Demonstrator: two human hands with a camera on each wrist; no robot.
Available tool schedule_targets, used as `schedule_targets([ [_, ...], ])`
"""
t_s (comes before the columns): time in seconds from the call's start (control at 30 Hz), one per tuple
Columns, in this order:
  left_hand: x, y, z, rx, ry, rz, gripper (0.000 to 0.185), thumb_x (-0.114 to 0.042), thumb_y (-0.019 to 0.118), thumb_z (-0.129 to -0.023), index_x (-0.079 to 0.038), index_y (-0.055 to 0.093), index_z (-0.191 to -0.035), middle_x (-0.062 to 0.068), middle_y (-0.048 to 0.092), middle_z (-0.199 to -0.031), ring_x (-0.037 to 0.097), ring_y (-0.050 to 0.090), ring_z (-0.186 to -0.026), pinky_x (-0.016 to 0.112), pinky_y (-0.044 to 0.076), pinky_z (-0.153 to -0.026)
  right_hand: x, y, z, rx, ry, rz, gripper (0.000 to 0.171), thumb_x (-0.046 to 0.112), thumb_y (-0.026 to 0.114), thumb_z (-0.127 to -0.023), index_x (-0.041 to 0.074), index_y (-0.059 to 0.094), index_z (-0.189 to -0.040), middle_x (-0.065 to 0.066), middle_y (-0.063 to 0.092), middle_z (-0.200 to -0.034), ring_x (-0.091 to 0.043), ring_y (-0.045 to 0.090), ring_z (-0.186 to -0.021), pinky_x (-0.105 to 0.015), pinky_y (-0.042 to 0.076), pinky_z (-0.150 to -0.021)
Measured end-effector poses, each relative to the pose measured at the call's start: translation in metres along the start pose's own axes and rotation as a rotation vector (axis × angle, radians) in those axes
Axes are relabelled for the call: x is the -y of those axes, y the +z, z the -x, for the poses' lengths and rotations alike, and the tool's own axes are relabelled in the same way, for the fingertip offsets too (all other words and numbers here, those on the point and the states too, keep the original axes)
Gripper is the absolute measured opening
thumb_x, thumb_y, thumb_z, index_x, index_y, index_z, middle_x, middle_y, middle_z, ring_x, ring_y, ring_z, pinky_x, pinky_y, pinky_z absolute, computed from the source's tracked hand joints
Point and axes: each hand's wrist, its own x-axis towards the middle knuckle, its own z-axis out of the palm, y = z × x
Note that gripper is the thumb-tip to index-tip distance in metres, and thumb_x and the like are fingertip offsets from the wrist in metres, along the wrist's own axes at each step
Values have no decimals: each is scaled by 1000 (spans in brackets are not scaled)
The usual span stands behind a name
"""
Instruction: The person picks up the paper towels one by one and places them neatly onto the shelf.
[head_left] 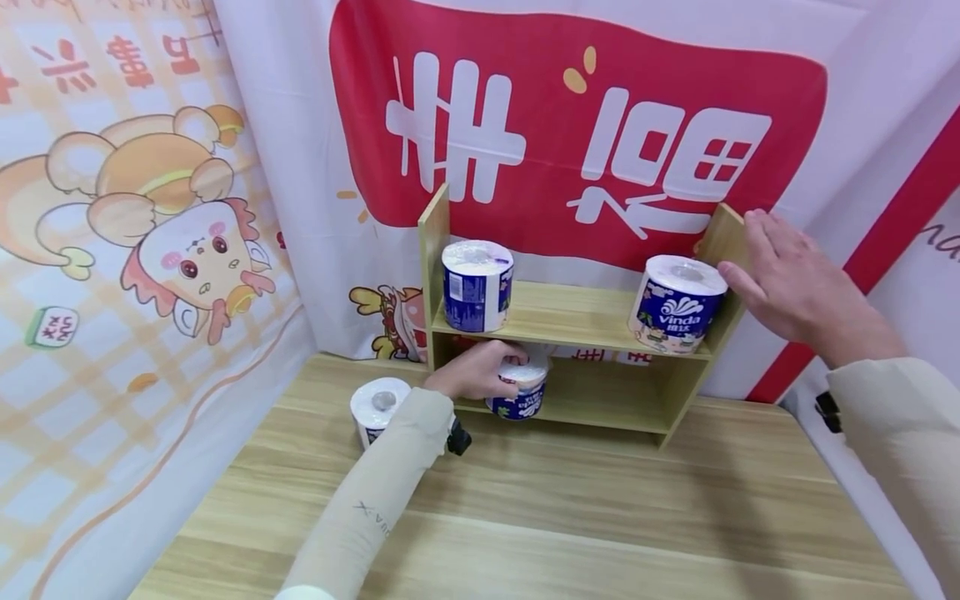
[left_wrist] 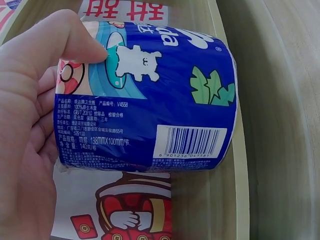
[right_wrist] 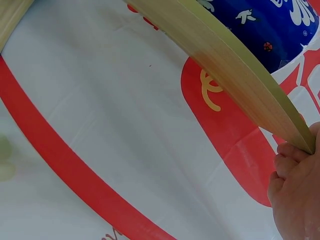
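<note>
In the head view, my left hand grips a blue-and-white wrapped toilet paper roll at the lower level of a small wooden shelf. The left wrist view shows the thumb across the printed wrapper of this roll, with the other fingers partly hidden behind it. My right hand holds the shelf's right side panel near its top, thumb and fingers on either side of it. That panel crosses the right wrist view, and the right hand is at its end.
On the upper board, one toilet paper roll stands at the left and another roll at the right, near my right thumb. A further roll stands on the wooden table, left of the shelf and partly behind my left sleeve. Printed cloth hangs behind.
</note>
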Motion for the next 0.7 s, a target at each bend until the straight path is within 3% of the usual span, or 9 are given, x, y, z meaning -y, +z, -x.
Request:
schedule_targets([
  [0.4, -8, -10, 2, 55, -55, -61, 50, -19, 82, -90, -9, 68, -137, 8, 70, -136, 19, 68, -116, 38, 58, -104, 2, -3, 0, 4, 12, -5, 94, 52, 46, -106, 8, -9, -169, -27, 1, -176, -53, 6, -161, -81, 21, -121],
  [0.7, -7, -16, 13, 56, 34, -115, 52, -20, 80, -91, -10, 66, -141, 6, 71, -136, 16, 68, -117, 34, 58, -104, 3, -3, 0, 20, 15, 5, 96, 53, 46, -106, 9, -10, -169, -26, 0, -176, -53, 6, -161, -81, 22, -120],
])
